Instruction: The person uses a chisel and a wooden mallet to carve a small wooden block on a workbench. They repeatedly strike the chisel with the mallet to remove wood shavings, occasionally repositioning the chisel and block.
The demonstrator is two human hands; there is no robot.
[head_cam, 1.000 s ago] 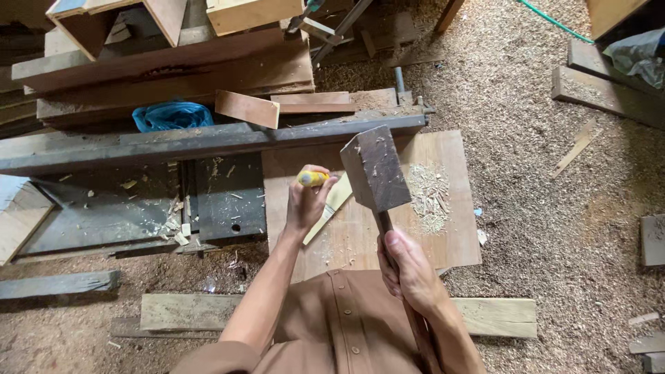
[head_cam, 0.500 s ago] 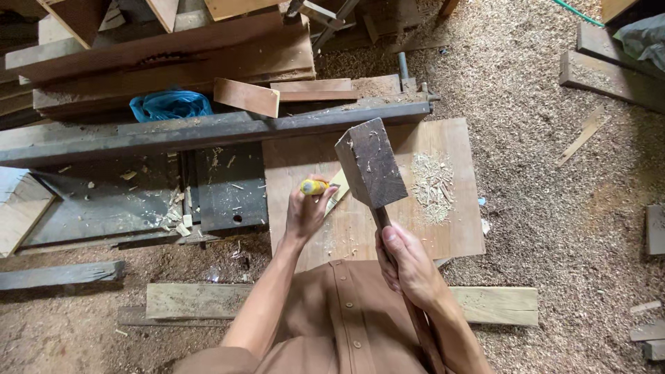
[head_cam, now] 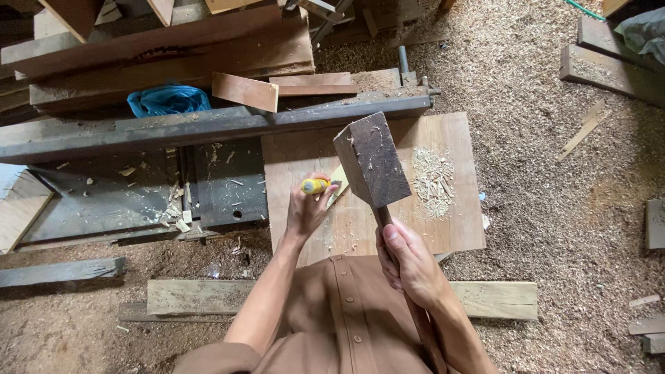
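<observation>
A sawdust-covered workshop floor (head_cam: 554, 208) with stacked timber behind. On a plywood board (head_cam: 450, 228) serving as worktop, the left hand (head_cam: 305, 211) closes its grip around a yellow-handled chisel (head_cam: 315, 185) — tip down on the board. The right hand (head_cam: 412, 266) grips a dark wooden mallet (head_cam: 370, 161), raised just beside the chisel — near a pile of shavings (head_cam: 433, 181).
</observation>
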